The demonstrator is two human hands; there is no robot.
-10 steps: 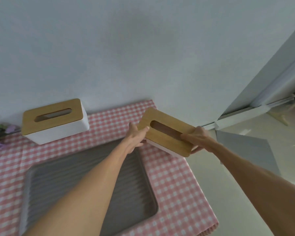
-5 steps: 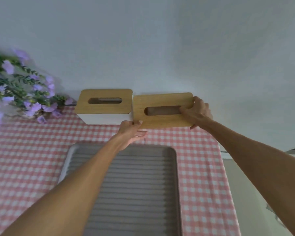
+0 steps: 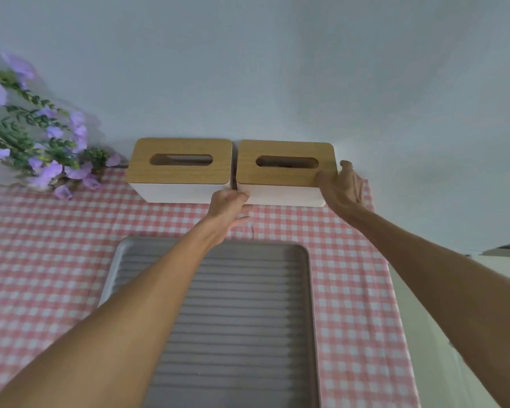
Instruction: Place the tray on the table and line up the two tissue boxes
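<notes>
Two white tissue boxes with wooden slotted lids stand side by side against the wall, on the pink checked tablecloth. The left tissue box stands free. The right tissue box almost touches it and rests on the cloth. My left hand touches that box's front left lower corner. My right hand wraps its right end, thumb on the lid. The grey ribbed tray lies flat on the table in front of the boxes, partly under my left forearm.
Purple artificial flowers with green leaves lean in at the far left by the wall. The table's right edge drops off to a pale floor. A plain wall runs right behind the boxes.
The right tissue box went from held up and tilted at the table's right end to set down level beside the left box. Both hands travelled with it.
</notes>
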